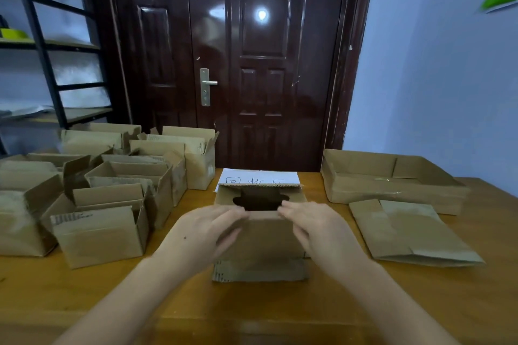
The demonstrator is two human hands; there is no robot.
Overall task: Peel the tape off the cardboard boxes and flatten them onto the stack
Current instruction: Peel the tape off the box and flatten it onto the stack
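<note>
A small brown cardboard box [263, 244] stands open in the middle of the wooden table [252, 308], flaps spread front and back. My left hand [204, 232] grips its near top edge from the left, fingers curled over the rim. From the right, my right hand [322, 230] holds the same edge in the same way. Both hands are blurred. A flattened box [406, 232] lies on the table to the right, with nothing on it. I cannot make out any tape on the held box.
Several open cardboard boxes [112, 190] crowd the left side of the table. A wide shallow cardboard tray [392, 179] sits at the back right. A white paper sign [258, 176] lies behind the held box. A dark door and a metal shelf stand beyond the table.
</note>
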